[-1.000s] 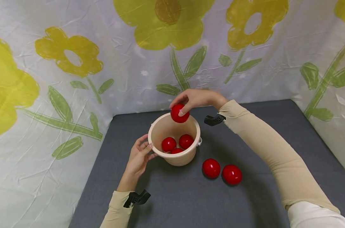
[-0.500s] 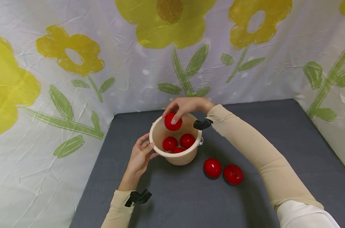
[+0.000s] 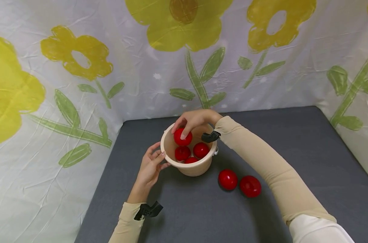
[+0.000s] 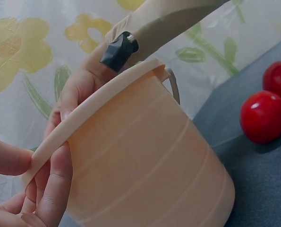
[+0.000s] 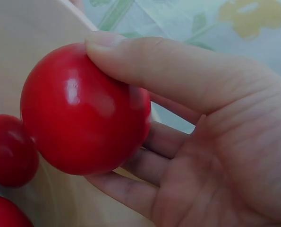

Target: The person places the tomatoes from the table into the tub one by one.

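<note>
A cream-coloured bucket [image 3: 193,171] stands tilted a little toward me on the dark cloth. My left hand [image 3: 149,166] pinches its rim at the left, thumb on top and fingers beneath, as the left wrist view shows. Inside the bucket's mouth, my right hand [image 3: 197,120] holds a glossy red ball [image 5: 81,111] between thumb and fingers. Below that ball lie more red balls, one at the left [image 3: 182,153], one at the right [image 3: 201,150] and one partly hidden behind the front rim [image 3: 191,160].
Two more red balls, a nearer-left one [image 3: 228,179] and a right one [image 3: 250,186], lie on the dark grey cloth [image 3: 202,216] right of the bucket. A flower-printed curtain [image 3: 141,67] closes off the back and sides. The bucket's handle [image 4: 174,86] hangs at its side.
My right hand has carried its red ball left and down, from above the back rim into the bucket. The left hand keeps its grip on the rim.
</note>
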A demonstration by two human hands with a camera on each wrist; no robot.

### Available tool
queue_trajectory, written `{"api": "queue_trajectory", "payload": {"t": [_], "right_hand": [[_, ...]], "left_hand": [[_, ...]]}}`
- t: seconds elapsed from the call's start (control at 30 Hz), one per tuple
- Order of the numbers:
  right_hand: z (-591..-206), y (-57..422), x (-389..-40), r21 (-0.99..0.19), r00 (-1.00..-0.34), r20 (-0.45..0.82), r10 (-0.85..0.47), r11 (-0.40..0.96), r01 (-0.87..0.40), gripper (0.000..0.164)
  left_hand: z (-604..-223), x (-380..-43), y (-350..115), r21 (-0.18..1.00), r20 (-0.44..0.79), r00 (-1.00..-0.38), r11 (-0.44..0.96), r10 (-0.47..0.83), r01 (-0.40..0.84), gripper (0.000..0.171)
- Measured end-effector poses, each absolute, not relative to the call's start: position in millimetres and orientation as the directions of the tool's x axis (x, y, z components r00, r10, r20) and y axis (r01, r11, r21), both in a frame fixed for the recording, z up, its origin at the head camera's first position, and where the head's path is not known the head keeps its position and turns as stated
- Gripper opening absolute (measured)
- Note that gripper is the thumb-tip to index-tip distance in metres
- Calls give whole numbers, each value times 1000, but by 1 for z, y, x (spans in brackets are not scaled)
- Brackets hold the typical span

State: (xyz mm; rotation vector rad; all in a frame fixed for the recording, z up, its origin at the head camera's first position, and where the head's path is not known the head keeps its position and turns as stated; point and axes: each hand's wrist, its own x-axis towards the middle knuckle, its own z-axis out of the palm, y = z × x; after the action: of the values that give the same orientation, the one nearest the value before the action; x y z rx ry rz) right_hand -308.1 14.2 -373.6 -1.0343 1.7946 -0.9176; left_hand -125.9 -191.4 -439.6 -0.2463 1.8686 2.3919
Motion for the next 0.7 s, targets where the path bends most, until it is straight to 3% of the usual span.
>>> {"api": "queue_trajectory", "payload": {"t": [0.27,0.7], "right_hand": [[-390,8,-302,-911,-286,-400,-871,412,19,51],[-405,2,-296,-880,-262,-460,-849,476,3,51]], "left_hand": [[-440,-126,-191,952,-188,-982,-252,-26,-175,54],[-439,-126,-191,959,-175,-984,-231,-37,-162,53]]}}
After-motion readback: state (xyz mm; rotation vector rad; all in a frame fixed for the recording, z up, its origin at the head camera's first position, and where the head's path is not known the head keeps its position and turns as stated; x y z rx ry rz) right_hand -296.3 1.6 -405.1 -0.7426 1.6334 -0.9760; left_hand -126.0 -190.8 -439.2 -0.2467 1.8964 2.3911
